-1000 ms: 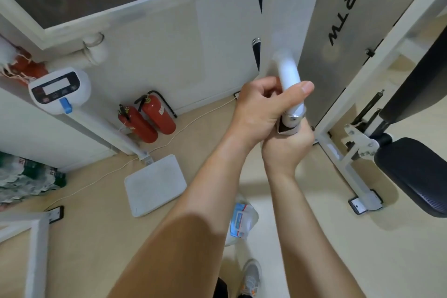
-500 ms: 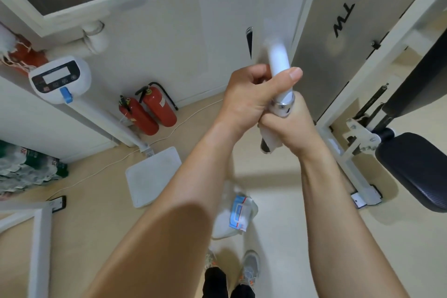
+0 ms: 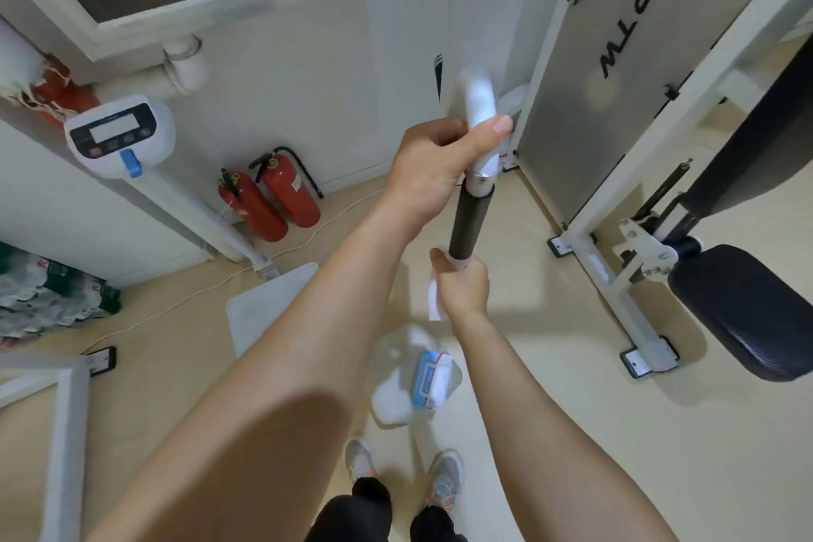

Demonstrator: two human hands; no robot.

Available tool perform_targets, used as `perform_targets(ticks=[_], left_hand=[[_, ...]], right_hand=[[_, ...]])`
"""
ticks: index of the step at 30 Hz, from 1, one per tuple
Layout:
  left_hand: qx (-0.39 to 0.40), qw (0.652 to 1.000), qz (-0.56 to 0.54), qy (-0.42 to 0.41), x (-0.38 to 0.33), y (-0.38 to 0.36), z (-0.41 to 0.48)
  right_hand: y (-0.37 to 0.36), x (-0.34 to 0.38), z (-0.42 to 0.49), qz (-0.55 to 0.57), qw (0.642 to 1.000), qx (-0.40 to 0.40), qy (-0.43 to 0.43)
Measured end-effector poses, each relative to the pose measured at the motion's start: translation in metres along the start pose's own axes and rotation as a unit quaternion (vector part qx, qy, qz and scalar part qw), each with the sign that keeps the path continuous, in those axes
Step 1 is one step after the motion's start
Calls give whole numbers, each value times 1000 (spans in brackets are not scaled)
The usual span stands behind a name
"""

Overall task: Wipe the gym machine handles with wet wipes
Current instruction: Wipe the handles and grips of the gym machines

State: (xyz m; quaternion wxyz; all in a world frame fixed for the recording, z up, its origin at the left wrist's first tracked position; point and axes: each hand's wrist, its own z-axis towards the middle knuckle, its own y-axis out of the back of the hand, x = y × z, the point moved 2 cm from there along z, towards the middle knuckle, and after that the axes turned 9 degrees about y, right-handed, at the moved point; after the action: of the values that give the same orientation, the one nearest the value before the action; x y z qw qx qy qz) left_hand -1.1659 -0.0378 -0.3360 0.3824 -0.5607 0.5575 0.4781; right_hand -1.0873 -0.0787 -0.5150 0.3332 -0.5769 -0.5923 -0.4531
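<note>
Two extinguishers by wall; wipes pack on floor.

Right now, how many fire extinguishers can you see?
2. The left fire extinguisher stands on the floor by the wall, beside the scale's post; the right fire extinguisher is next to it. More could be hidden.

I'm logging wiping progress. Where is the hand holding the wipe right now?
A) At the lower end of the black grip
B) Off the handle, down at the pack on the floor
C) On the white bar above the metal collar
A: the right hand wraps the wet wipe round the lower end of the black grip, while the left hand grips the white bar above it.
</note>
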Motion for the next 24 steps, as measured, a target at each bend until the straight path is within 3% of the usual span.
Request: perform_targets(ticks=[4, 8, 10, 14, 19, 24], left_hand=[[11, 999, 12, 27, 15, 23, -5], [-92, 991, 50, 82, 58, 82, -11], [-87, 990, 29, 106, 72, 103, -15], [-48, 991, -12, 126, 76, 134, -4], [-39, 993, 107, 21, 61, 163, 33], [30, 990, 135, 2, 47, 171, 60]], right_hand=[[-19, 0, -38, 105, 984, 96, -110], [-35, 41, -52, 237, 957, 134, -100], [-44, 66, -47, 299, 941, 133, -88], [-75, 104, -32, 296, 951, 75, -57], [-104, 132, -13, 276, 960, 2, -38], [-115, 146, -1, 282, 957, -38, -64]])
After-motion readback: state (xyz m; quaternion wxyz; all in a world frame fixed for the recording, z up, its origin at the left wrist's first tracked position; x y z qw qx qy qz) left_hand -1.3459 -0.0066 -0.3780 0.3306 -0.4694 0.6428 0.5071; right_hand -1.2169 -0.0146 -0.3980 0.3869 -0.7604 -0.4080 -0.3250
